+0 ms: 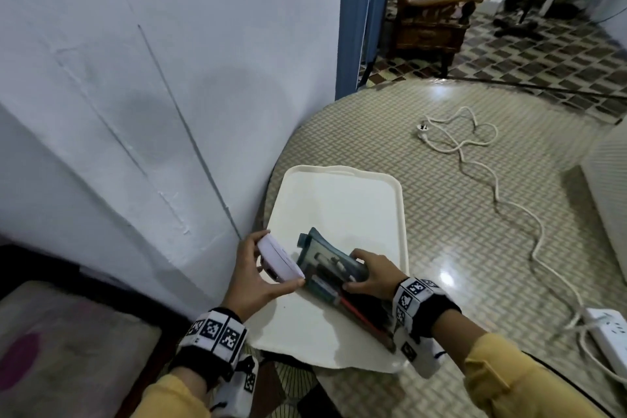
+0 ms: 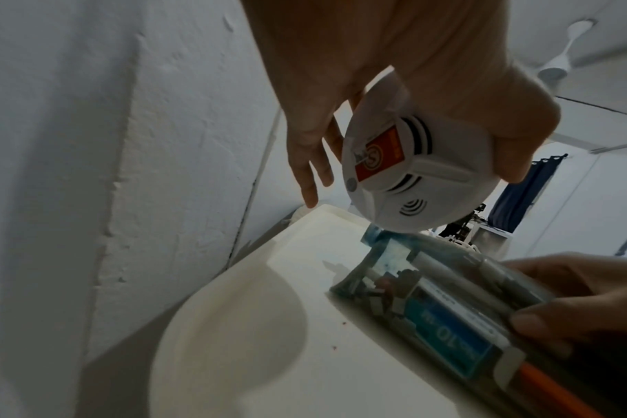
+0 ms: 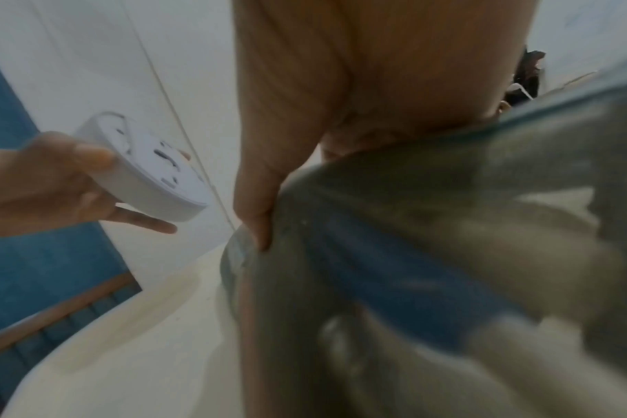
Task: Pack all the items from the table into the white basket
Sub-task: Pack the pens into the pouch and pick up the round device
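Observation:
A cream-white tray (image 1: 339,200) lies on the round table by the wall. Just above its near part my left hand (image 1: 273,263) holds a round white smoke detector (image 1: 280,260), thumb on one edge and fingers under the other. The left wrist view shows the smoke detector (image 2: 412,175) face on, with an orange label. My right hand (image 1: 354,270) grips a translucent teal pouch (image 1: 325,265) of pens and small items, which rests tilted on the tray. The pouch (image 2: 430,297) holds a blue-labelled box. The pouch (image 3: 412,254) is blurred in the right wrist view.
A white cable (image 1: 475,159) snakes over the patterned table (image 1: 441,214) to a power strip (image 1: 610,332) at the right. A white ribbed container (image 1: 607,187) stands at the right edge. The wall (image 1: 135,112) is close on the left. A wooden chair (image 1: 431,20) stands beyond.

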Available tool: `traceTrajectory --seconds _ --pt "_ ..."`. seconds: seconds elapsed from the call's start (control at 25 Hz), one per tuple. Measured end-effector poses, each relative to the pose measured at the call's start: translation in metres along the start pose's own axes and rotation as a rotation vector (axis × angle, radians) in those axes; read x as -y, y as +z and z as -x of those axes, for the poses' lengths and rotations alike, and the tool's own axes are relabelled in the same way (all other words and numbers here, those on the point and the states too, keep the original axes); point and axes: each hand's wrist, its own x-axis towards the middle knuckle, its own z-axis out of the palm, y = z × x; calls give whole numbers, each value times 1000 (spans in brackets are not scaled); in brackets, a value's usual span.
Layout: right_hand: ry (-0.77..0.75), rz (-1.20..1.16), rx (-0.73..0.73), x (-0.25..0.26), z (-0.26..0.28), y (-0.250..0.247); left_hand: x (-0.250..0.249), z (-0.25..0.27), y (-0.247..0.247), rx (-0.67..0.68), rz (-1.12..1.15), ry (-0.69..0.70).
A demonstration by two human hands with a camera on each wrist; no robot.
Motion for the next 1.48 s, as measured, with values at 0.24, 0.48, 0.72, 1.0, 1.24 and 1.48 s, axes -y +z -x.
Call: traceTrajectory --seconds 0.24,0.48,0.72,1.0,1.24,1.48 --pt "81 -234 -383 -28 58 -20 -37 -11 39 56 -41 146" --pt "177 -355 -675 -79 140 -61 -81 -13 120 224 29 246" --pt "157 -518 -994 -129 250 -92 -134 15 232 377 158 343" --pt "190 -502 -1197 -224 407 -121 -182 87 377 458 158 436" --pt "331 -368 -1263 -298 511 -124 -210 161 441 439 166 453" --pt "352 -374 -1331 -333 538 -132 -226 175 466 418 72 408"
